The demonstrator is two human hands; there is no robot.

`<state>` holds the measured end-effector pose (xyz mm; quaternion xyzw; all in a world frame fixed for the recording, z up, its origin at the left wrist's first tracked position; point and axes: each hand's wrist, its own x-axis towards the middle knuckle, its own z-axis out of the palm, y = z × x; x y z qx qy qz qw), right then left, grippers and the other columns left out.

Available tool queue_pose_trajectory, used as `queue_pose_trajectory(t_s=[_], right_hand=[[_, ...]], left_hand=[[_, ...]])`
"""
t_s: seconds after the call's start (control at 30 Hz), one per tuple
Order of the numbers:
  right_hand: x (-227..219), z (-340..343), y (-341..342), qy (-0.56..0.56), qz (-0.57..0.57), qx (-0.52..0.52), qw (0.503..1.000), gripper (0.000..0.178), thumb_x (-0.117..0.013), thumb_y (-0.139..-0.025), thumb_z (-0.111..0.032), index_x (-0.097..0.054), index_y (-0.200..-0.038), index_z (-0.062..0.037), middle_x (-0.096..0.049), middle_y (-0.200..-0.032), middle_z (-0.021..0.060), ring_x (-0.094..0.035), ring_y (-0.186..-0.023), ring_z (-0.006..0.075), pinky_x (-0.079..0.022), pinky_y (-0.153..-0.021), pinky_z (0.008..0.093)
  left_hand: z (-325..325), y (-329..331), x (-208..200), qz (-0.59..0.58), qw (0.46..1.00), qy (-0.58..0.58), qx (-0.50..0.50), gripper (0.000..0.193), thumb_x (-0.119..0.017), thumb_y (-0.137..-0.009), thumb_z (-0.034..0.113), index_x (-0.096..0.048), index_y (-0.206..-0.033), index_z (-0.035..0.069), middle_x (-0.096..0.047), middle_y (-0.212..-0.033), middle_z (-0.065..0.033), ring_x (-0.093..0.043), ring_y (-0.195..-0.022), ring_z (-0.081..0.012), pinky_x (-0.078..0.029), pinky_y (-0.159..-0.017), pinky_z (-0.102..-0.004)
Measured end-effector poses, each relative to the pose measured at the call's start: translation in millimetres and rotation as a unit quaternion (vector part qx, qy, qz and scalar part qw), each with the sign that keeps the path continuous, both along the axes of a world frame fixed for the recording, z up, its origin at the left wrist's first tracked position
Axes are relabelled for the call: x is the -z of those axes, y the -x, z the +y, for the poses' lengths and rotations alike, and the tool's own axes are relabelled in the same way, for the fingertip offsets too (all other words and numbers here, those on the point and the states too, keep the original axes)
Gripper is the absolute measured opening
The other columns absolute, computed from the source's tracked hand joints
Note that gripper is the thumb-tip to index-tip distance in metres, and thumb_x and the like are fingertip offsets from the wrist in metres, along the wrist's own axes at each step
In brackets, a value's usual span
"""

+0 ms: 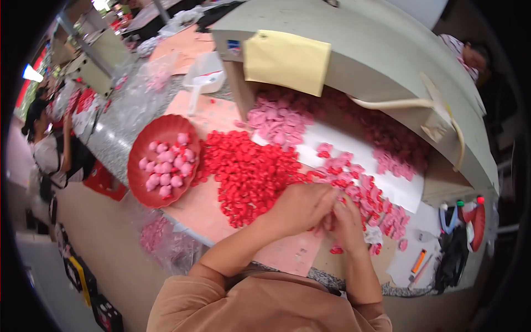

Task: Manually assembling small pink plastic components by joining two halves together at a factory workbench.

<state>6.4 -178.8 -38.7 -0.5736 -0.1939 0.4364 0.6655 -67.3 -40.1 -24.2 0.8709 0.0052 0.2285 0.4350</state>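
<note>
My left hand and my right hand meet over the front of the table, fingers bent and pressed together. Whatever they pinch is hidden by the fingers. Beside my left hand spreads a big heap of small shiny red pieces. Just beyond the hands lie loose pink and red pieces, scattered toward the right. Farther left sits a red fluted dish with pink-and-red ball-shaped pieces in it.
A grey shelf unit arches over piles of pink pieces. Behind the dish stands a white scoop. An orange cutter, scissors and a black cloth-like item lie at right. Another person sits at far left.
</note>
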Motion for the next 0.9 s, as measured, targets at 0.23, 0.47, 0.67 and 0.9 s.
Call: queue_pose_trajectory(t_s=[0.23,0.47,0.67,0.9], right_hand=[[-8,-4,-7,-0.017,-0.043,-0.013,0.999,0.027,-0.044,-0.096,-0.024,-0.05,-0.106,0.0002,-0.052,-0.068,0.0036,-0.053,-0.054,0.0096,-0.048,-0.049,0.0229],[-7,-8,-7,-0.028,-0.085,-0.047,0.995,0.026,-0.042,-0.095,-0.025,-0.047,-0.103,-0.0012,-0.054,-0.068,0.0062,-0.058,-0.056,0.0143,-0.049,-0.05,0.0252],[-4,-3,-3,-0.078,0.031,-0.029,0.996,0.023,-0.042,-0.096,-0.024,-0.046,-0.099,-0.0022,-0.052,-0.067,0.0056,-0.054,-0.055,0.0121,-0.049,-0.051,0.0243],[3,-4,-19,-0.059,0.092,-0.005,0.994,0.033,-0.04,-0.095,-0.034,-0.048,-0.105,-0.0035,-0.048,-0.064,0.0046,-0.049,-0.054,0.0111,-0.053,-0.049,0.0299]], left_hand=[[0,-4,2,0.015,0.999,0.022,-0.046,0.022,-0.048,-0.091,0.017,-0.054,-0.078,-0.001,-0.054,-0.064,-0.0167,-0.056,-0.057,-0.033,-0.044,-0.051,-0.04],[-6,-4,3,-0.022,1.0,0.021,-0.009,0.019,-0.048,-0.089,0.011,-0.052,-0.076,-0.002,-0.051,-0.065,-0.0171,-0.053,-0.057,-0.0343,-0.042,-0.051,-0.0412],[-4,-4,5,-0.07,0.997,-0.02,-0.01,0.018,-0.048,-0.088,0.01,-0.051,-0.074,-0.001,-0.047,-0.062,-0.0147,-0.051,-0.054,-0.0328,-0.04,-0.05,-0.0398],[-4,-5,10,0.01,0.99,0.14,-0.002,0.024,-0.057,-0.086,0.019,-0.052,-0.101,0.001,-0.059,-0.08,-0.0132,-0.06,-0.069,-0.0246,-0.047,-0.063,-0.0343]])
